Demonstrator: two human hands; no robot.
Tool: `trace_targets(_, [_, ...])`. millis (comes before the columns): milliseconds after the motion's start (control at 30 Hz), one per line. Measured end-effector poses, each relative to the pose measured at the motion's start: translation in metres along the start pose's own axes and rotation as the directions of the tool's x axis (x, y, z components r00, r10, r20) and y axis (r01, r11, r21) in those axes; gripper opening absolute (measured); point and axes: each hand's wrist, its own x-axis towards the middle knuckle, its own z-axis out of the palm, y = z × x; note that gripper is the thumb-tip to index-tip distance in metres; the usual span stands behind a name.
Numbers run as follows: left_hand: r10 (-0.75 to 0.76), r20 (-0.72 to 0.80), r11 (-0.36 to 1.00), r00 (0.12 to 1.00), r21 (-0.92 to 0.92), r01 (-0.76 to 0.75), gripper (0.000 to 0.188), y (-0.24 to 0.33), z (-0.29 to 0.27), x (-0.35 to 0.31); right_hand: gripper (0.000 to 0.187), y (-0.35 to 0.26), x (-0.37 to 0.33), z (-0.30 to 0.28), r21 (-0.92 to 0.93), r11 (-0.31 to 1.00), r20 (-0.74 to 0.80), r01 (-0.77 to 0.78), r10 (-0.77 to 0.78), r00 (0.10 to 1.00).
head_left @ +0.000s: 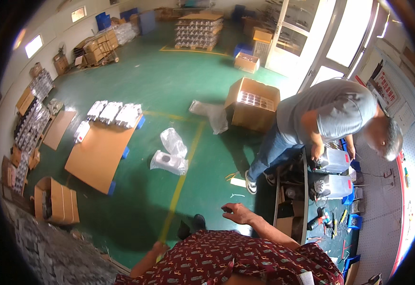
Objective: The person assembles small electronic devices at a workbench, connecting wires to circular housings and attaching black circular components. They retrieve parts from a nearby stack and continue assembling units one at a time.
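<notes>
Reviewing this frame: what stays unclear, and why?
All in the head view:
Left hand: blurred, so its fingers are indistinct.
Patterned shirt: cut off by the lower edge.
Lower-left open carton: dark contents, partly hidden by its wall.
Workbench: its smallest loose parts are too tiny to identify.

The left hand (160,248) is too blurred to show its fingers; the lower edge cuts off the patterned shirt (245,251); some worktop (333,245) items are unidentifiably small.
</notes>
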Motion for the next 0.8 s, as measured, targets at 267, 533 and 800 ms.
trace_targets(267, [-0.098, -0.484, 0.872, 0.869, -0.463, -0.160, 0.034, 0.079, -0.343, 0.302, 0.042, 0.062, 0.135, -0.102, 0.136, 0.971, -0.200, -0.199, 0.224, 0.954])
trace_targets(533, [-0.211, -0.272, 0.907, 0.939, -0.414, 0.084, 0.028, 0.075, -0.413, 0.444, 0.037, 0.116, 0.384, -0.242, -0.054, 0.998, -0.227, -0.022, 0.009, 0.974])
trace_targets(800, [-0.248, 0.135, 0.860, 0.959, -0.425, 0.282, 0.022, 0.064, -0.409, 0.451, 0.038, 0.039, 0.645, -0.394, -0.140, 0.970, 0.012, 0.199, -0.200, 0.980])
